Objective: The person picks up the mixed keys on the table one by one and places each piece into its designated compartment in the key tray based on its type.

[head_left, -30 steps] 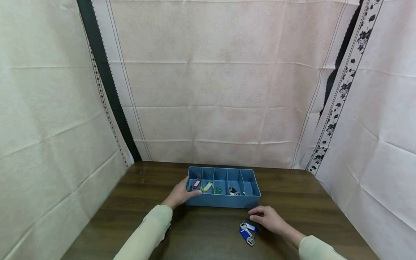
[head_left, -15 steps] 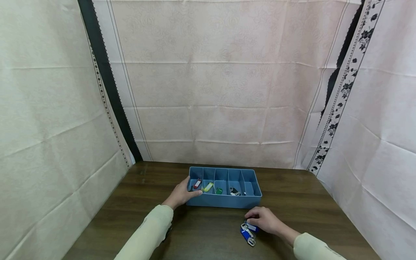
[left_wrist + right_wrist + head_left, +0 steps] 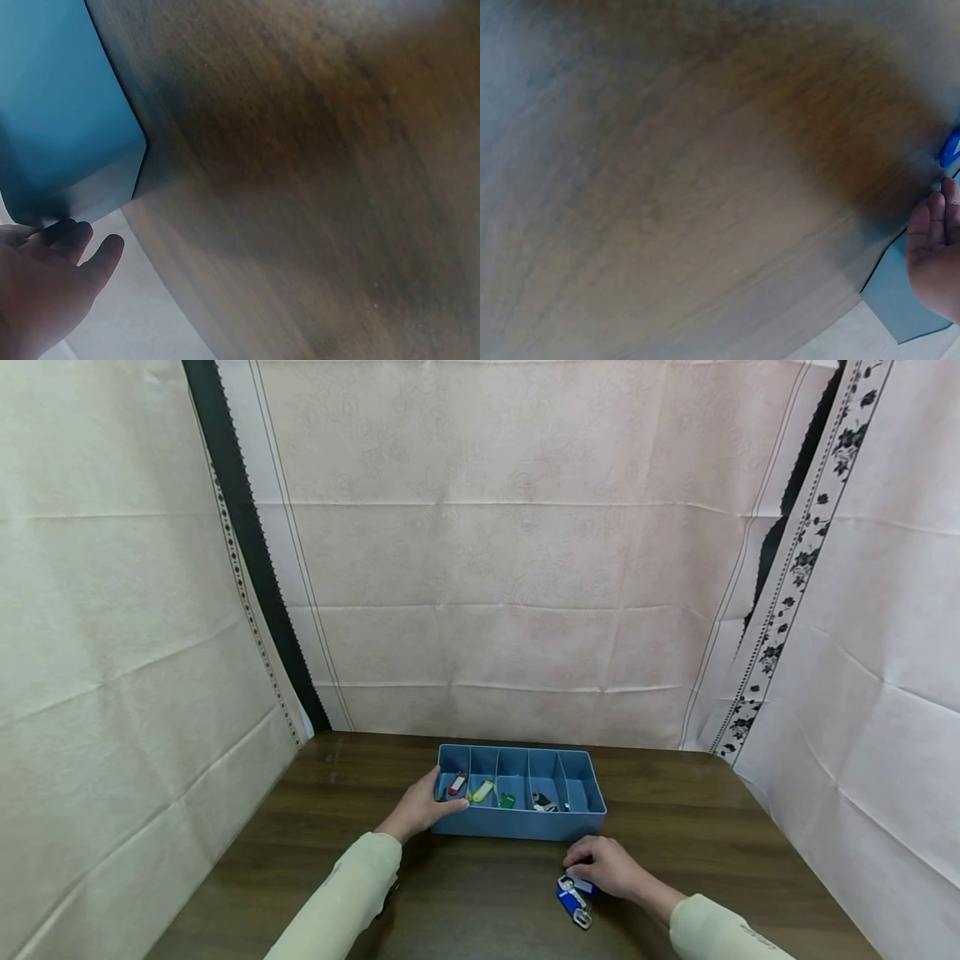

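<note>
A blue divided box (image 3: 517,826) stands on the wooden table. My left hand (image 3: 415,808) holds its left end, with the thumb at the front rim; in the left wrist view the fingers (image 3: 75,236) touch the box's end wall. In front of the box's right end, my right hand (image 3: 609,865) pinches the top of a bunch of keys with blue tags (image 3: 574,906), which lies on the table. Its fingertips partly cover the upper tag. The right wrist view catches only a bit of blue tag (image 3: 951,148) at its edge.
The box's compartments hold a red tag (image 3: 457,783), a yellow tag (image 3: 482,791), a green tag (image 3: 507,801) and black-and-silver pieces (image 3: 543,802). A small bit lies in the rightmost one. Pale cloth (image 3: 487,568) hangs behind the table (image 3: 360,777) and at both sides.
My right hand has moved a little left and down onto the keys, and its thumb and fingers have come together at their top. My left hand stays on the box.
</note>
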